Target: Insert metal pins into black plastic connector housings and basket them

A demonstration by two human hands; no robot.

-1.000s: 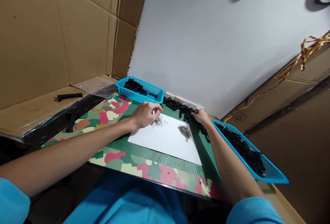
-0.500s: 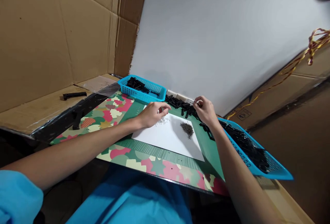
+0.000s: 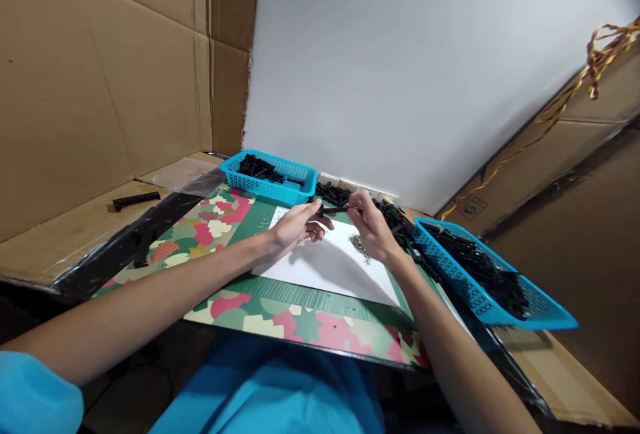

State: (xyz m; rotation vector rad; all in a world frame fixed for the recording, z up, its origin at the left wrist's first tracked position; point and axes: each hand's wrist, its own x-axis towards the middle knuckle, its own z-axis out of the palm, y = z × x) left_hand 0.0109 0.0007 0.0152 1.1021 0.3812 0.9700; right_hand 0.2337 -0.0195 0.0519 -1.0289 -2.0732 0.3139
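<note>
A slim black plastic part point(image 3: 335, 210) spans the gap between my two hands, above a white sheet of paper point(image 3: 345, 274). My left hand point(image 3: 293, 231) holds its left end near the thumb tip, the other fingers loosely curled. At the opposite end, my right hand point(image 3: 371, 224) is closed with fingertips pinched on it; whether something small is also in that pinch is hidden. A pile of tiny metal pieces point(image 3: 358, 245) lies on the paper, partly behind my right hand. More small bits by my left hand are mostly covered.
A blue basket point(image 3: 270, 189) with black parts stands at the back left, another blue basket point(image 3: 470, 301) at the right. Loose black parts point(image 3: 334, 193) line the board's back edge. One black piece point(image 3: 136, 201) lies on cardboard at left. Twisted wires point(image 3: 595, 64) hang at right.
My right hand has come left and down from the row of black parts to meet my left hand. The black part now shows between them. The view has shifted slightly.
</note>
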